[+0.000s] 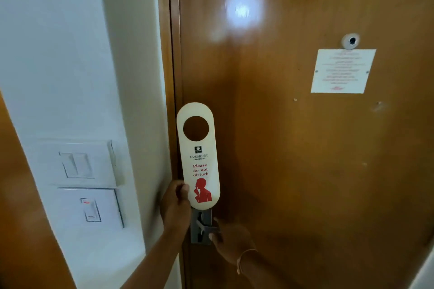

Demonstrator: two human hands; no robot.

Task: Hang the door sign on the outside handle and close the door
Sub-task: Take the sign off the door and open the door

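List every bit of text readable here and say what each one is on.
"PRESIDENT" on the door sign, under a small logo.
"AHMEDABAD" just below, tiny.
"Please do not disturb" in red on the same sign.
White notice on the door: red lines, too blurred to read.

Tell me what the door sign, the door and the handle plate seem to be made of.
Door sign: probably stiff card or thin plastic, cream, matte; it stands flat and upright.
Door: wood or wood veneer, glossy; grain and a bright reflection show.
Handle plate: looks like grey brushed metal.
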